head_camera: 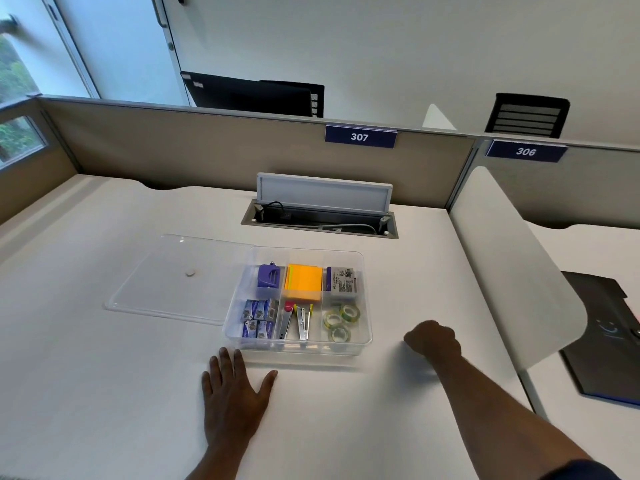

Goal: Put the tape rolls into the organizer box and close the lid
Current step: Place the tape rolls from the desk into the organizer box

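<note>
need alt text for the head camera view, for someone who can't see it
A clear organizer box sits open on a white desk, three tape rolls in its near-right compartment and its clear lid lying flat to its left. The left hand rests flat before the box; the right hand is fisted beside it.

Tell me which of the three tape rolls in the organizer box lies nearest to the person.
The tape roll at the front of the near right compartment. The other two, one left and one right, lie behind it, farther from the person.
</note>
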{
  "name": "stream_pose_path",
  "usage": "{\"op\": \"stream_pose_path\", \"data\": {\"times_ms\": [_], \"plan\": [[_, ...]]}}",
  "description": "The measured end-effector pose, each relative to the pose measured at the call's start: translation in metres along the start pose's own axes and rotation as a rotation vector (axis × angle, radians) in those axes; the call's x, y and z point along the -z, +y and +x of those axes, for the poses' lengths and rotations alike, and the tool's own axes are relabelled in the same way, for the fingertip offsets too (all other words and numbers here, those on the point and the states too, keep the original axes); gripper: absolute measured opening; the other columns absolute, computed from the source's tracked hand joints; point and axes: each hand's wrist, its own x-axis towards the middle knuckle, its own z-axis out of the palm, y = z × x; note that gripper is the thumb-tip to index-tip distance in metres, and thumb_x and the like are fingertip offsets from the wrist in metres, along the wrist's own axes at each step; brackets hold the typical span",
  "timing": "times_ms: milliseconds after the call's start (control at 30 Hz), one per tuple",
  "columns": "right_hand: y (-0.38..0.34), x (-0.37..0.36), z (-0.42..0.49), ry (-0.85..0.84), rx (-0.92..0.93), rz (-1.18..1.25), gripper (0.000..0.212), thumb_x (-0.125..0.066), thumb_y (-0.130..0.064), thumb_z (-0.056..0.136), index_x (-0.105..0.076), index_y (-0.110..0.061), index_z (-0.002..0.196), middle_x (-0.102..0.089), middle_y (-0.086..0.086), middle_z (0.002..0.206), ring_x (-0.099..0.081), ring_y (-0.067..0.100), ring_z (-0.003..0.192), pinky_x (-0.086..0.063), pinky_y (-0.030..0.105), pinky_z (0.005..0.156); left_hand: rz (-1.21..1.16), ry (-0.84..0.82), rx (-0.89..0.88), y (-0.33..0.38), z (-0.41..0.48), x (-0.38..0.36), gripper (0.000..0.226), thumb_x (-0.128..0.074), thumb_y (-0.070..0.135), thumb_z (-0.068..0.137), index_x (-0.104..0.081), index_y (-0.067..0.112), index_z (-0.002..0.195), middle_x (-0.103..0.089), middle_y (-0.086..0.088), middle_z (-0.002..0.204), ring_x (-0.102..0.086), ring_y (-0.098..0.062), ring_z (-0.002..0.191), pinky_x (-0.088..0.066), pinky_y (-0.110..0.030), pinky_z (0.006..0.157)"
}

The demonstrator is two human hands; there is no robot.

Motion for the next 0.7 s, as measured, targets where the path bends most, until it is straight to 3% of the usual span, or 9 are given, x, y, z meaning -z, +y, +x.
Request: {"op": "stream_pose_path", "data": {"times_ms": [200,367,467,600,700], "plan": [[0.010,-0.008,0.001,0.098,0.147,-0.017,0.028,-0.047,-0.012,0.089,-0.058,-0.003,0.113,-0.061,0.018,0.119,-0.057,0.034,0.113,-0.048,0.035,0.092,0.012,-0.001,-0.003,0.000,0.000,-0.001,0.097,-0.017,0.078,0.078,-0.033,0.008,0.143,-0.032,-0.020,0.152,-0.027,-0.037,0.141,-0.024,-0.051,0.115],[-0.002,-0.005,-0.003,0.167,0.193,0.052,0.027,-0.049,-0.008,0.086,-0.054,-0.003,0.112,-0.053,0.020,0.120,-0.055,0.037,0.113,-0.047,0.035,0.094,0.012,0.000,-0.007,0.000,0.000,-0.001,0.095,-0.021,0.077,0.078,-0.036,0.007,0.141,-0.034,-0.021,0.150,-0.029,-0.038,0.139,-0.026,-0.052,0.113],[-0.023,0.006,-0.007,0.185,0.359,0.140,0.019,-0.050,-0.004,0.081,-0.055,-0.005,0.099,-0.060,0.023,0.110,-0.060,0.039,0.102,-0.045,0.032,0.081,0.014,0.003,-0.007,0.000,0.000,-0.001,0.095,-0.022,0.077,0.078,-0.036,0.007,0.141,-0.036,-0.021,0.150,-0.030,-0.037,0.139,-0.027,-0.052,0.113],[-0.059,0.020,-0.019,0.205,0.651,0.190,0.031,-0.059,-0.003,0.077,-0.062,-0.002,0.107,-0.070,0.021,0.100,-0.063,0.037,0.097,-0.044,0.027,0.079,0.017,0.011,-0.003,0.000,0.000,-0.001,0.095,-0.021,0.078,0.078,-0.035,0.008,0.142,-0.035,-0.020,0.150,-0.030,-0.037,0.139,-0.026,-0.051,0.113],[-0.082,0.025,-0.030,0.124,0.789,0.152,0.039,-0.066,-0.010,0.074,-0.062,-0.008,0.113,-0.065,0.020,0.107,-0.060,0.033,0.099,-0.041,0.024,0.075,0.018,0.012,0.001,0.000,0.000,-0.001,0.096,-0.019,0.078,0.078,-0.034,0.008,0.142,-0.034,-0.019,0.151,-0.029,-0.036,0.140,-0.025,-0.050,0.114]]}}
